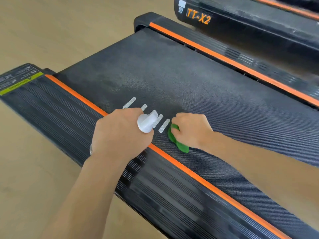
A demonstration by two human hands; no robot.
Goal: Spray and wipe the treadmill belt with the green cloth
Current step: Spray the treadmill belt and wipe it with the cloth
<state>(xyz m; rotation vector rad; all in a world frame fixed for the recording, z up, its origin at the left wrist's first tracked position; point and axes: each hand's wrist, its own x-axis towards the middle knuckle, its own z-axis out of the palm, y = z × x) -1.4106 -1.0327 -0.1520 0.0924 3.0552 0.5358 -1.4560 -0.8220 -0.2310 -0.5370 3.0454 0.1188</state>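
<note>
Green cloth (177, 140), bunched, sits clenched in the right hand (191, 128) on the dusty treadmill belt (172, 75); at 9 o'clock, the left hand (119, 133) grasps a white spray bottle (146, 122).

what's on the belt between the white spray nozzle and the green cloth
In the head view, two white dash markings printed on the black textured treadmill belt lie between the white spray nozzle and the crumpled green cloth; nothing else.

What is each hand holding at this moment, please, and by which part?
The left hand grips a spray bottle by its neck, just under the white spray head. The right hand holds the bunched green cloth by its upper folds, against the treadmill belt.
</note>
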